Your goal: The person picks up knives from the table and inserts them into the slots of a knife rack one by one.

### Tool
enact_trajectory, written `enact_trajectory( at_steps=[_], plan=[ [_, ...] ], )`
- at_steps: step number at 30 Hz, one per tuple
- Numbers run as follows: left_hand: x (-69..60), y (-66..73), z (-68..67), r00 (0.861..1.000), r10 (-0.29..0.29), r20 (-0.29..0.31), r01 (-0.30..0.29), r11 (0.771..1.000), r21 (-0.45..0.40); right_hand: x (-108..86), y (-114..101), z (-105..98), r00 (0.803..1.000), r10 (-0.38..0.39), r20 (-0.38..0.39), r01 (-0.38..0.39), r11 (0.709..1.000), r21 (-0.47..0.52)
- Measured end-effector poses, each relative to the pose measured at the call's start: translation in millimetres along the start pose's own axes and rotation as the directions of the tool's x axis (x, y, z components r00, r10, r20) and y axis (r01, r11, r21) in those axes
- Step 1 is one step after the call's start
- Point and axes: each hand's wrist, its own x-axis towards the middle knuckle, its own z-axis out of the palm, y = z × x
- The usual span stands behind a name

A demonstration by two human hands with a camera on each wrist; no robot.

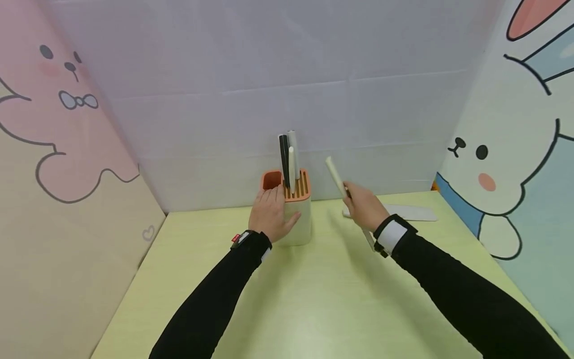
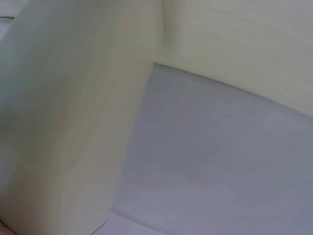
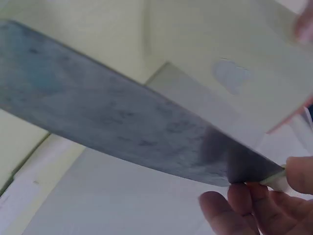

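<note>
A cream knife block with an orange top stands on the table near the back wall. Three handles, one black and two white, stick up from it. My left hand rests on its front left, fingers laid straight up to the rim and thumb spread across the front. The left wrist view shows only the block's pale wall. To the right, my right hand grips a kitchen knife by its cream handle, held above the table. Its broad grey blade points back toward the forearm.
Beyond my right hand, a pale flat blade lies on the table by the back wall. The light yellow table is bounded by a pale back wall and cartoon-printed panels on both sides. The block has a wide square opening beside its slots.
</note>
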Motion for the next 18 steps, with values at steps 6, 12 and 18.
enact_trajectory(
  at_steps=[6, 12, 18],
  plan=[
    [5.5, 0.1, -0.6, 1.0, 0.007, -0.005, -0.007, 1.0, 0.008, 11.1, -14.0, -29.2, 0.986, -0.043, -0.163, 0.07, 0.984, 0.166],
    [8.7, 1.9, 0.1, 1.0, -0.003, 0.012, 0.003, 1.0, 0.01, 24.5, -30.8, -48.3, 0.962, -0.078, -0.263, 0.151, 0.95, 0.272],
    [12.3, 6.4, -1.9, 0.999, -0.013, 0.036, 0.012, 1.0, 0.016, 37.5, -53.7, -62.0, 0.948, -0.08, -0.308, 0.193, 0.915, 0.355]
  ],
)
